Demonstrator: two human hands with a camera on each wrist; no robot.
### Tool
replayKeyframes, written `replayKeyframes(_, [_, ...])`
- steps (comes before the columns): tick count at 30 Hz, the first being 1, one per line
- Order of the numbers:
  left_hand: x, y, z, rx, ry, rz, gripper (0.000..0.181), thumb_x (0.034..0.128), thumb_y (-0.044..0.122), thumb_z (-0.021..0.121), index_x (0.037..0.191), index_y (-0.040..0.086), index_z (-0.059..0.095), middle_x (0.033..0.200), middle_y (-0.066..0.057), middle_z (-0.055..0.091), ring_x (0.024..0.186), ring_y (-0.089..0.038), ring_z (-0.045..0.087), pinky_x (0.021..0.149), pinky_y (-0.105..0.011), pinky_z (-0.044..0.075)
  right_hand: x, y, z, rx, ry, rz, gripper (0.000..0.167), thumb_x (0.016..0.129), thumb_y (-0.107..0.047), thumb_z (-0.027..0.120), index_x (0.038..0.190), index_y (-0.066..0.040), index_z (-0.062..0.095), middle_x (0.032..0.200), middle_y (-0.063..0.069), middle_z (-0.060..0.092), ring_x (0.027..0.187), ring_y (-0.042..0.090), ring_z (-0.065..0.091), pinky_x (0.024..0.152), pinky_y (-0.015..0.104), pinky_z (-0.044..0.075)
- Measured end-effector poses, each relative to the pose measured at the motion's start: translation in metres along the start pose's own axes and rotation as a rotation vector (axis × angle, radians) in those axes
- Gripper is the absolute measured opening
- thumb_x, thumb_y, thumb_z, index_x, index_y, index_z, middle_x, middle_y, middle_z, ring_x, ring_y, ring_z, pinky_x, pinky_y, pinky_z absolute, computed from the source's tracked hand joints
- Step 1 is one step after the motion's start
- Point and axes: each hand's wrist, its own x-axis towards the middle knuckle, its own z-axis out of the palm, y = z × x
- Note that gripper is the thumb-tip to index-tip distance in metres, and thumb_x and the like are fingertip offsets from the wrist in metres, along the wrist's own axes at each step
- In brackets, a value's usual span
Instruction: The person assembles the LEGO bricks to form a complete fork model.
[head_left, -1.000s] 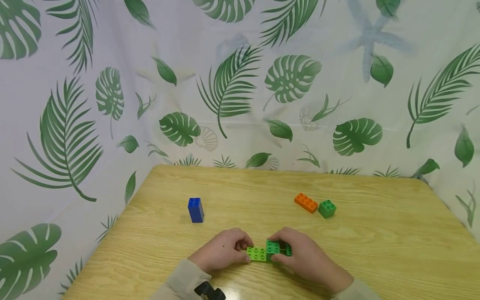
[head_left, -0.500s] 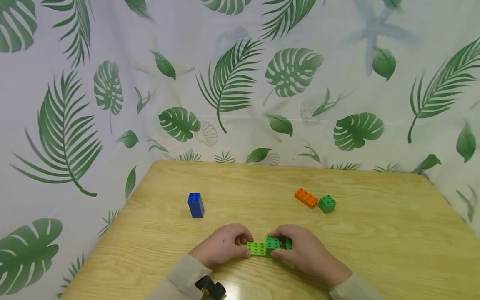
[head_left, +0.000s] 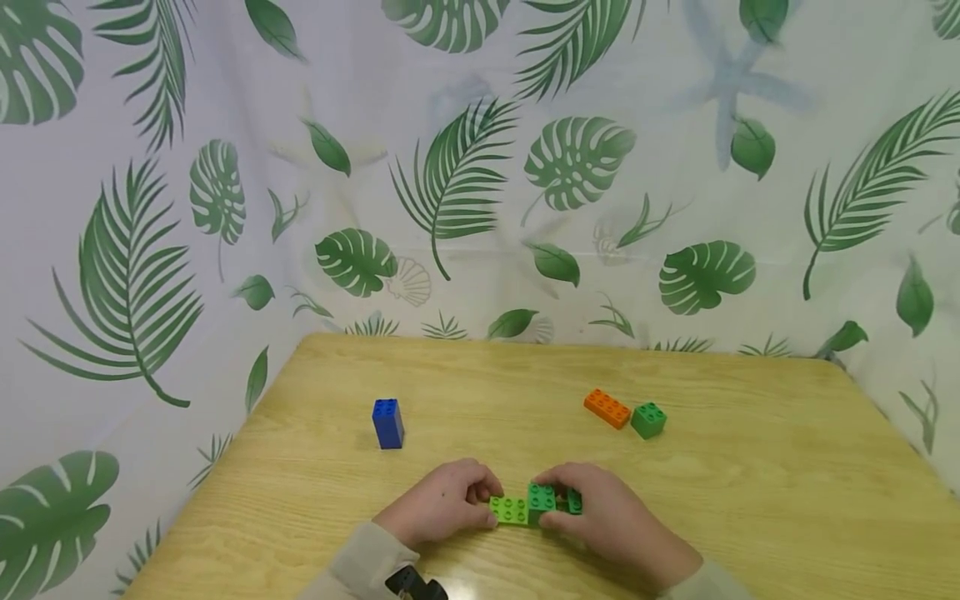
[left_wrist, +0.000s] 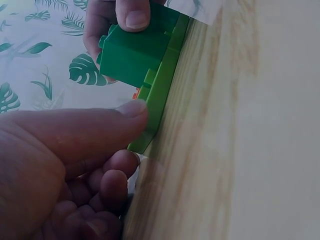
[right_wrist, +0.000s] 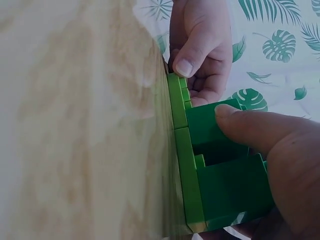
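Two flat lime-green building bricks lie end to end on the table; the left one (head_left: 508,510) shows bare studs, and the other lime brick (right_wrist: 189,175) appears in the right wrist view. A dark green 2x2 brick (head_left: 542,503) sits over their joint. Beside it, across a narrow gap, stands another dark green brick (right_wrist: 235,187), mostly behind my right hand in the head view. My left hand (head_left: 444,502) pinches the outer end of the left lime brick between thumb and fingers. With thumb and fingers, my right hand (head_left: 613,518) grips the dark green brick over the joint.
On the wooden table (head_left: 465,383), a tall blue brick (head_left: 387,425) stands at the left. Farther back on the right lie a flat orange brick (head_left: 607,408) and a green brick (head_left: 648,420), close together. A leaf-printed cloth (head_left: 480,192) hangs behind the table.
The head view tips down, then back up slightly. Both hands keep their holds, and the bricks show no visible shift relative to one another.
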Motion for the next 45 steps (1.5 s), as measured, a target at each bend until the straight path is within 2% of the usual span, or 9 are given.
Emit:
replayKeyframes(6, [-0.001,0.001,0.001,-0.023,-0.011,-0.016,0.023,0.089,0.022,0.08,0.111,0.02,0.071,0.093,0.009,0.061,0.083,-0.009,0.056,0.076,-0.028,0.047,-0.005,0.008,-0.004,0.084,-0.023,-0.048,0.051,0.085,-0.054,0.077,0.128,-0.027,0.068,0.126,-0.011,0.063,0.119,0.02,0.057,0.1,0.054,0.044])
replayKeyframes(9, [-0.002,0.001,0.0,-0.02,-0.009,-0.017,0.024,0.0891,0.023,0.08,0.111,0.02,0.071,0.093,0.009,0.061,0.083,-0.009,0.056,0.075,-0.028,0.047,-0.006,0.009,-0.007,0.107,-0.032,-0.076,0.055,0.087,-0.054,0.075,0.131,-0.023,0.067,0.121,-0.013,0.064,0.114,0.018,0.059,0.099,0.051,0.045])
replayKeyframes(14, [-0.002,0.001,-0.001,-0.038,-0.011,-0.023,0.024,0.0893,0.022,0.079,0.112,0.02,0.071,0.093,0.009,0.061,0.083,-0.009,0.057,0.075,-0.028,0.048,-0.006,0.012,-0.013,0.115,-0.033,-0.075,0.05,0.092,-0.053,0.069,0.131,-0.021,0.066,0.118,-0.014,0.065,0.109,0.014,0.06,0.094,0.046,0.048])
replayKeyframes(19, [-0.002,0.001,-0.001,-0.042,-0.013,-0.032,0.024,0.0891,0.02,0.08,0.111,0.02,0.071,0.093,0.009,0.061,0.082,-0.009,0.057,0.075,-0.029,0.048,-0.003,0.016,-0.02,0.138,-0.014,-0.053,0.042,0.1,-0.046,0.062,0.131,-0.018,0.066,0.122,-0.006,0.066,0.109,0.016,0.061,0.087,0.035,0.052])
replayKeyframes(24, [-0.002,0.001,-0.001,-0.041,-0.014,-0.033,0.024,0.0893,0.02,0.08,0.112,0.019,0.071,0.094,0.008,0.061,0.083,-0.009,0.057,0.075,-0.029,0.048,-0.002,0.022,-0.028,0.135,0.038,-0.048,0.039,0.102,-0.04,0.062,0.132,-0.015,0.066,0.123,-0.002,0.066,0.109,0.018,0.061,0.084,0.029,0.053])
replayKeyframes(30, [-0.002,0.0,-0.001,-0.051,-0.016,-0.028,0.024,0.0894,0.02,0.08,0.112,0.02,0.071,0.094,0.009,0.061,0.083,-0.009,0.057,0.076,-0.028,0.048,-0.003,0.031,-0.038,0.111,0.105,-0.031,0.039,0.102,-0.037,0.062,0.132,-0.013,0.065,0.124,0.001,0.066,0.109,0.019,0.061,0.083,0.032,0.052])
replayKeyframes(37, [-0.002,-0.001,-0.001,-0.064,-0.016,-0.025,0.024,0.0898,0.021,0.079,0.112,0.02,0.071,0.095,0.009,0.062,0.084,-0.009,0.057,0.076,-0.029,0.048,-0.005,0.046,-0.056,0.049,0.258,0.003,0.04,0.101,-0.032,0.065,0.134,-0.011,0.063,0.128,0.006,0.063,0.108,0.021,0.059,0.082,0.035,0.053])
replayKeyframes(45, [-0.003,0.0,-0.002,-0.062,-0.014,-0.025,0.023,0.0901,0.021,0.079,0.111,0.021,0.071,0.095,0.009,0.061,0.085,-0.009,0.057,0.078,-0.029,0.048,-0.008,0.064,-0.074,-0.013,0.366,0.047,0.048,0.102,-0.036,0.063,0.139,-0.006,0.059,0.129,0.013,0.06,0.109,0.026,0.056,0.081,0.038,0.053])
